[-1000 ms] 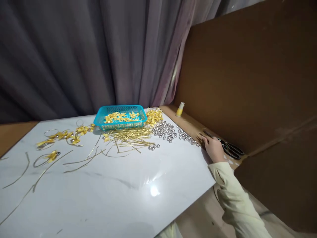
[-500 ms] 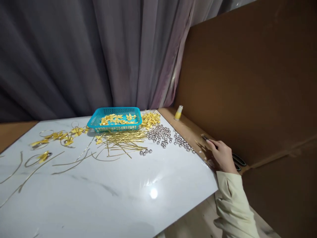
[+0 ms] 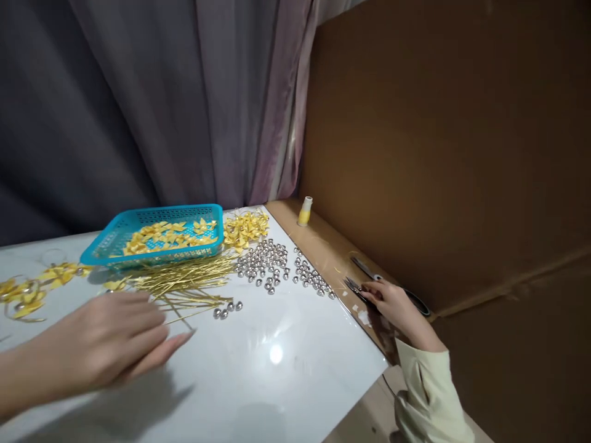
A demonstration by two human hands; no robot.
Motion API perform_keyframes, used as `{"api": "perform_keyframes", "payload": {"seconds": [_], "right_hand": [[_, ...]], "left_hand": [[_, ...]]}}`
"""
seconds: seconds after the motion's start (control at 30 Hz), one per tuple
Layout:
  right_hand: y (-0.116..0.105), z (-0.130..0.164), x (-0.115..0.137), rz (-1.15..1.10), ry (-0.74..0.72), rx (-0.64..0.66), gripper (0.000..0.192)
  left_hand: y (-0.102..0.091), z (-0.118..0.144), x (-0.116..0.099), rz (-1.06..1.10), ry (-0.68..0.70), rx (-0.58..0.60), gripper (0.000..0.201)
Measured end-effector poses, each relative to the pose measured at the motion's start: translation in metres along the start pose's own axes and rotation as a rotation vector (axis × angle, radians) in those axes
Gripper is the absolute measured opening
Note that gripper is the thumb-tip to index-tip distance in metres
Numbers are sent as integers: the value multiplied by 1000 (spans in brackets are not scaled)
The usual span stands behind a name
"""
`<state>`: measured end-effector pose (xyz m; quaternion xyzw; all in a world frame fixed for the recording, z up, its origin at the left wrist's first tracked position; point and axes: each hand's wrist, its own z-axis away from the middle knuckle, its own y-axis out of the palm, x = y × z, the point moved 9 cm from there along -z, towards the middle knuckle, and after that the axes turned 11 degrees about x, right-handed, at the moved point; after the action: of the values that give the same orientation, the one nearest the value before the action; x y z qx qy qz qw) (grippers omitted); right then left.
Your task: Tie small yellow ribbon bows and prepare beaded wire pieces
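Note:
My right hand, in a pale sleeve, rests on the brown ledge beside the white tabletop and grips black-handled scissors. Their blades point away from me and stand apart. My left hand reaches in from the left, flat and empty, low over the tabletop. Its fingertips are close to a loose pile of thin gold strips. Several small silver beads lie scattered between my two hands.
A blue plastic basket holding yellow folded flowers stands at the back. More yellow flowers lie beside it and at the far left. A small yellow spool stands on the ledge. Brown board walls the right side, a curtain the back.
My view has swung right. My left hand has come into view from the left over the table. My right hand has closed on the scissors and their blades have come apart.

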<state>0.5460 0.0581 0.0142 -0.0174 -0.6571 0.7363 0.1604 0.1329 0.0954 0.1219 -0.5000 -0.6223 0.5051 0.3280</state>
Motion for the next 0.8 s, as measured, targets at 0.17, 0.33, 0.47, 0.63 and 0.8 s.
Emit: {"api": "perform_keyframes", "payload": {"seconds": [0.17, 0.33, 0.47, 0.63, 0.8], "right_hand": [[-27, -36, -5, 29, 58, 137, 20], [-22, -68, 13, 11, 1, 293, 22], [-3, -56, 36, -51, -132, 352, 6], [6, -39, 43, -138, -244, 307, 29], [-14, -58, 12, -165, -116, 169, 19]], "left_hand": [[47, -160, 48, -188, -60, 427, 43], [74, -293, 112, -211, -258, 254, 36], [98, -349, 147, -91, -366, 152, 67], [133, -376, 167, 102, -443, 147, 95], [162, -388, 164, 235, -471, 137, 61]]}}
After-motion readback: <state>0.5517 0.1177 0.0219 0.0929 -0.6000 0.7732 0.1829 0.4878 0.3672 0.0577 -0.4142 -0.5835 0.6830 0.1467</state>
